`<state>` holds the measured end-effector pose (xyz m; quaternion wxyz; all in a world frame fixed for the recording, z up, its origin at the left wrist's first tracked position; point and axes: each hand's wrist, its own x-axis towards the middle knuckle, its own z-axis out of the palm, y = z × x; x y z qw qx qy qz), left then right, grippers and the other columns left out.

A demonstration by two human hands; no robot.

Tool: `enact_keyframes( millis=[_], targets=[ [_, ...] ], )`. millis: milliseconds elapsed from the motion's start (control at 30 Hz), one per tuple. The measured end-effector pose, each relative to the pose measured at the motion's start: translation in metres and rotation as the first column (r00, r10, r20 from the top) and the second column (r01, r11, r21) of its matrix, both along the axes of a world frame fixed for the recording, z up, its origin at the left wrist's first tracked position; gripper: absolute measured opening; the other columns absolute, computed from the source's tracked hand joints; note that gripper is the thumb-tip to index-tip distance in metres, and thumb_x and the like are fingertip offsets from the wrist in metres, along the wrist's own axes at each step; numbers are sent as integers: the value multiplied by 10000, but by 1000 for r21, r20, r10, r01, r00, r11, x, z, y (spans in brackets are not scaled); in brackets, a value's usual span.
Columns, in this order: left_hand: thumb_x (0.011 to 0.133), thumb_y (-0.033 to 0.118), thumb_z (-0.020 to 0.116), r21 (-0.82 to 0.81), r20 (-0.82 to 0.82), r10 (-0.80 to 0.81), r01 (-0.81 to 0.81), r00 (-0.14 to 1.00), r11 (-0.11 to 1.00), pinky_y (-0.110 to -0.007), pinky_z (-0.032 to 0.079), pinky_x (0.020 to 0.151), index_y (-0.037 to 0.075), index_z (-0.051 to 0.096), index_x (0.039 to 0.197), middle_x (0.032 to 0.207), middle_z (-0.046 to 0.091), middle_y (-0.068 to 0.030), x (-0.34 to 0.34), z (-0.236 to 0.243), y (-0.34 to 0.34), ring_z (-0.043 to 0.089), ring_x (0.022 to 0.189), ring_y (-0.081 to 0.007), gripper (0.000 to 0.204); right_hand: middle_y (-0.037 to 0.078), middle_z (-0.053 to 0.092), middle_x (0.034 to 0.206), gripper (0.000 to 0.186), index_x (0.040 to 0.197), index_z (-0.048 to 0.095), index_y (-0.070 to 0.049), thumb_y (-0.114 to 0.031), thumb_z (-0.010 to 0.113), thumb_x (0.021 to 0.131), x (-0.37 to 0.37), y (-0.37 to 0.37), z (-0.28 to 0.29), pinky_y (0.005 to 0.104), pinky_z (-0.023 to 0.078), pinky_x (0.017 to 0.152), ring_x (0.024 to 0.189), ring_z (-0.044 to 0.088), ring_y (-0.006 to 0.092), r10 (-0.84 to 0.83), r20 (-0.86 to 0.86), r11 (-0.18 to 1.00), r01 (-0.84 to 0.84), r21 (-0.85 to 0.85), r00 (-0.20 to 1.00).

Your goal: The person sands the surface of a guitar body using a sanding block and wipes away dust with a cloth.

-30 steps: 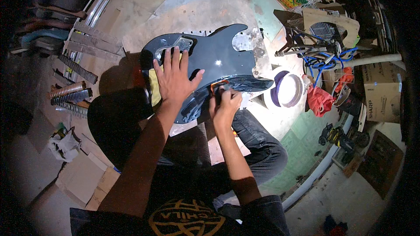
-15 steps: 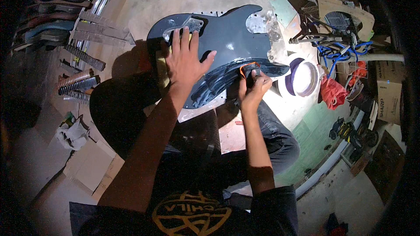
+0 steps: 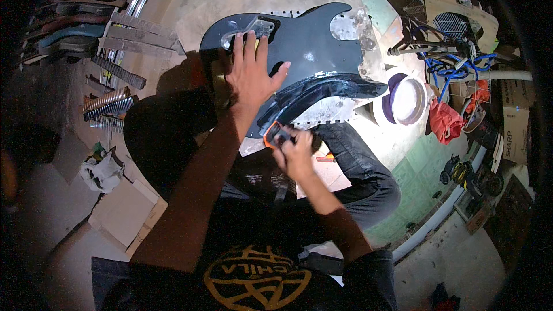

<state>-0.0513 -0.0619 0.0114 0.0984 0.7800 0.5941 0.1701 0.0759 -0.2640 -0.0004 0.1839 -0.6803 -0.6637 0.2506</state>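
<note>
A dark grey, glossy panel (image 3: 311,46), shaped much like a guitar body, lies across my lap area, with an opening at its upper left and a rounded notch at its upper right. Its curved lower edge looks wet and streaked. My left hand (image 3: 252,78) rests flat on the panel's left part, fingers spread near the opening. In my right hand (image 3: 296,152) is a black pad with an orange rim (image 3: 276,135), gripped against or just beside the panel's lower left edge. Motion blurs this hand somewhat, and I cannot tell the pad's exact kind.
A white round tub (image 3: 408,102) stands right of the panel beside a red bag (image 3: 444,122). Blue cord (image 3: 455,69) and metal parts pile up at the right. Coil springs (image 3: 109,105), a cardboard sheet (image 3: 124,210) and a crumpled white bag (image 3: 102,171) lie at the left.
My right hand has moved left and toward me with the black pad, along the panel's lower edge. My left hand has kept its place on the panel. The whole view has shifted slightly.
</note>
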Motion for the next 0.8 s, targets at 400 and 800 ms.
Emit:
enact_keyframes(
  millis=[400,800],
  targets=[
    [836,614,640,4,-89,37,-37,995,999,-657,219,1148,110,557,1400,1505,458,-129,0,2,1,339,1447,-336,760,196,579,1059,76,932,578,14,-40,545,890,34,20,-14,432,475,867,1027,552,258,-240,-418,954,132,-270,876],
    [882,659,548,-37,-123,27,-31,992,999,-664,177,1162,114,539,1429,1523,443,-122,3,4,-1,321,1454,-328,773,91,481,1080,192,1044,470,-48,-149,592,935,56,42,-13,409,472,884,1011,506,205,-504,-512,812,584,-6,696]
  ],
)
